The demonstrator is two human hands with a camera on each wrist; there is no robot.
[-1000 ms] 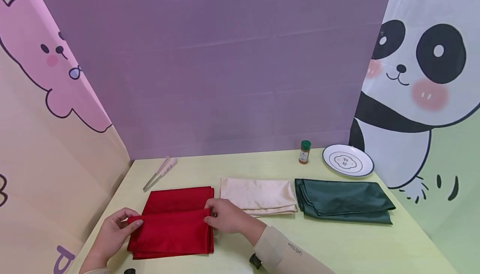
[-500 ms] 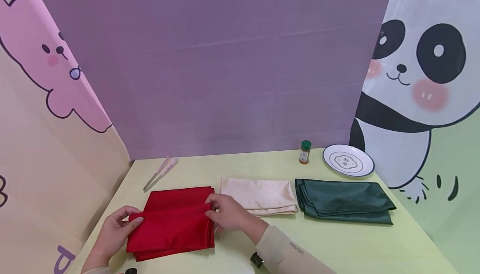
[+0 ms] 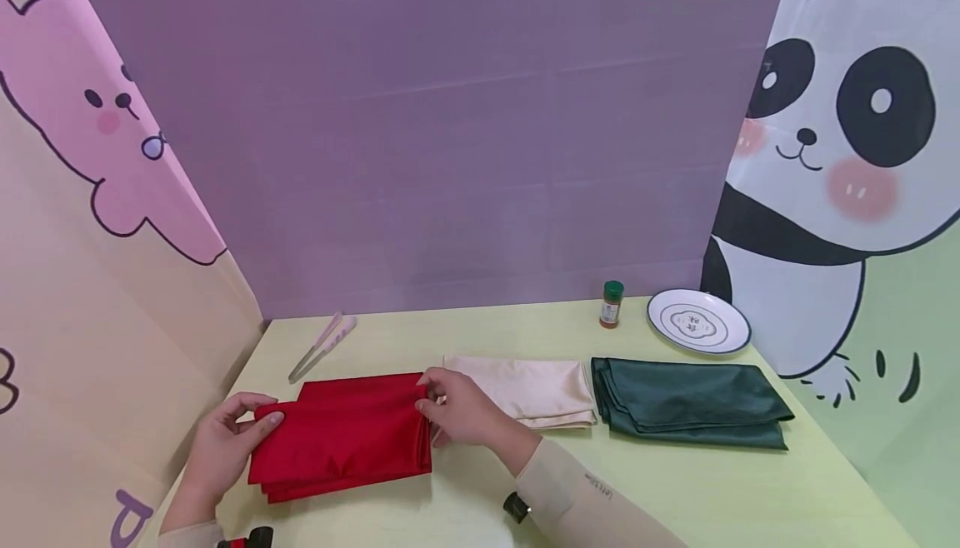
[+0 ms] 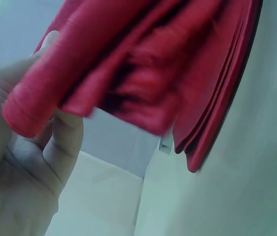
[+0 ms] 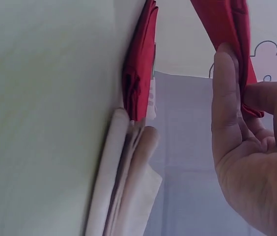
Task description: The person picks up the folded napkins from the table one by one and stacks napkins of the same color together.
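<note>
- The left hand [image 3: 225, 444] pinches the left edge of the red cloth [image 3: 345, 435], thumb on top.
- The right hand [image 3: 461, 411] pinches its right edge, lifting a fold.
- The cloth lies on the table [image 3: 675, 490], just beside a folded beige cloth [image 3: 525, 390].

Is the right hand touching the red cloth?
Touching. In the right wrist view, the right hand pinches an edge of the folded red satin cloth between thumb and fingers.
</note>
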